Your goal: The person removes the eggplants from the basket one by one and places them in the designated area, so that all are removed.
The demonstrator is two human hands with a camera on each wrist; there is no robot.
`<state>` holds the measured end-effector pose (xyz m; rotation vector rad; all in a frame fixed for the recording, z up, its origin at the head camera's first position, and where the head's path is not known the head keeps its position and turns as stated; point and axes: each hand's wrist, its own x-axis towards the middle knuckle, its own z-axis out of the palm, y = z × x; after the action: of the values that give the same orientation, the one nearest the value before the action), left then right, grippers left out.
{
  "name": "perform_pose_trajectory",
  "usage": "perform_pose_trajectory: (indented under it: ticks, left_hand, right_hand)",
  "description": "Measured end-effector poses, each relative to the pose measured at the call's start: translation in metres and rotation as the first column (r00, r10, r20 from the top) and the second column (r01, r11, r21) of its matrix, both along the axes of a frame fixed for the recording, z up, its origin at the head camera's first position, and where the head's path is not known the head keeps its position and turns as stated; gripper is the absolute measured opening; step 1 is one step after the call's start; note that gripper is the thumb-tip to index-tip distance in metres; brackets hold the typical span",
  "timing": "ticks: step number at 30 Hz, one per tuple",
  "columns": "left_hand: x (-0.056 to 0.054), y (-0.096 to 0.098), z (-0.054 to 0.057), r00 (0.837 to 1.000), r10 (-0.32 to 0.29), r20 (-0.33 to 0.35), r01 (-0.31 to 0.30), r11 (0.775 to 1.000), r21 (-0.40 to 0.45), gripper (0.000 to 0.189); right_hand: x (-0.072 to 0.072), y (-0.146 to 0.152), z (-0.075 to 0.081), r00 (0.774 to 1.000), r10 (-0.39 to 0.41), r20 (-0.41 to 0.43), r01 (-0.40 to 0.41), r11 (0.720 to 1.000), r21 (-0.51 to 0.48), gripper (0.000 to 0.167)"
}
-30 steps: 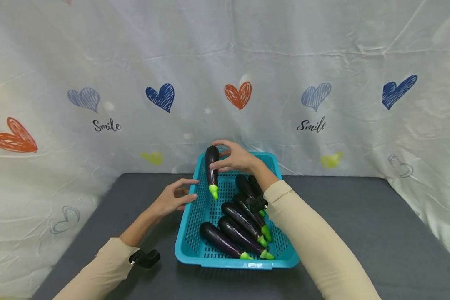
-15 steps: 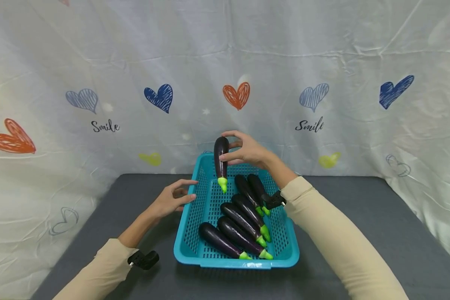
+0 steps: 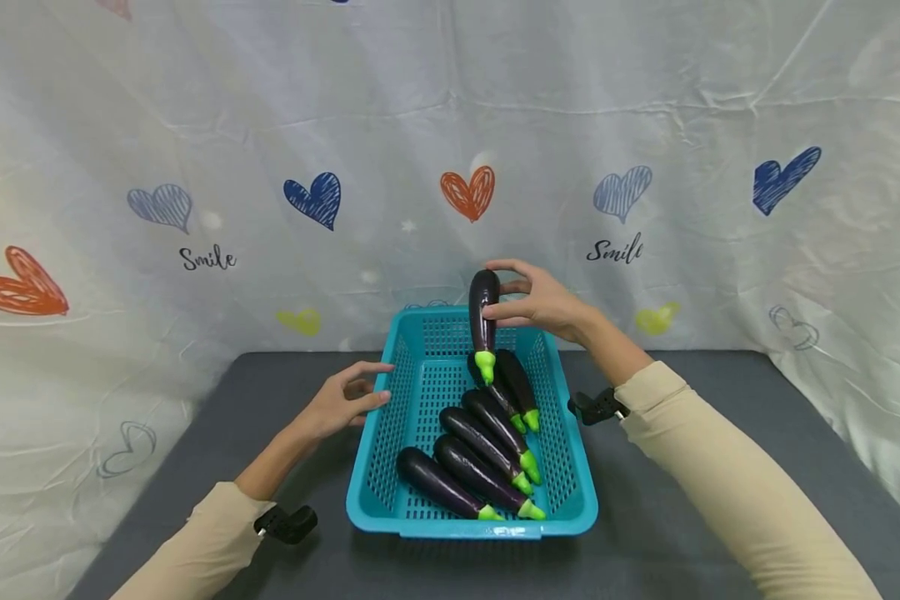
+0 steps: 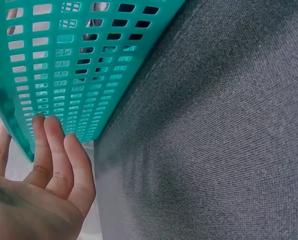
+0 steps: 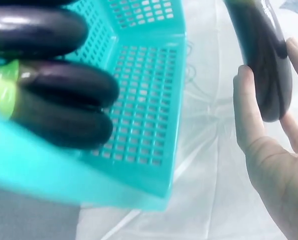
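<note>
Two tan sleeves (image 3: 217,525) reach in at the bottom of my head feed, each with a black wrist camera (image 3: 287,524) near its cuff, above a dark grey tabletop (image 3: 675,492). On it rests a turquoise perforated basket (image 3: 468,528). Inside, six glossy eggplants (image 3: 483,477) lie slantwise, mostly toward the right side, their green caps pointing to the near right.

Just past them at the basket's left side, the left hand (image 3: 345,400) keeps a wide, relaxed shape, its fingers loosely bent; the fingertips sit at the left rim, though from here I cannot tell whether they press on it.

Farther off, over the basket's far part as I see it, the right hand (image 3: 546,303) pinches a raised eggplant (image 3: 483,312), the grip only as wide as the purple body. The thumb lies against its near face while a finger reaches to the rounded top; the eggplant stands near upright, its light-green stem end (image 3: 485,365) hanging below the grip and overlapping a basket eggplant in my view. On the right wrist feed, the rounded end points toward the palm, well apart from the basket wall.

Behind it all hangs a pale cloth (image 3: 390,83) printed with hearts (image 3: 468,195) and the word "Smile" (image 3: 208,258).
</note>
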<state>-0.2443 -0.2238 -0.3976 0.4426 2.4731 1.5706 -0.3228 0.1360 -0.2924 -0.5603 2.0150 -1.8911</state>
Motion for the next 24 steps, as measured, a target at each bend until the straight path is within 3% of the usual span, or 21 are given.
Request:
perform_pose_trajectory:
  ticks: [9, 24]
  left_hand:
    - [-0.001, 0.0, -0.002, 1.0, -0.006, 0.0, 0.006, 1.0, 0.006, 0.052]
    - [-0.001, 0.002, -0.003, 1.0, -0.001, -0.013, 0.001, 1.0, 0.005, 0.051]
  right_hand:
    - [0.005, 0.035, -0.004, 1.0, -0.003, -0.01, 0.003, 1.0, -0.001, 0.081]
    - [0.021, 0.085, -0.016, 0.992, -0.07, -0.105, 0.074, 0.997, 0.034, 0.08]
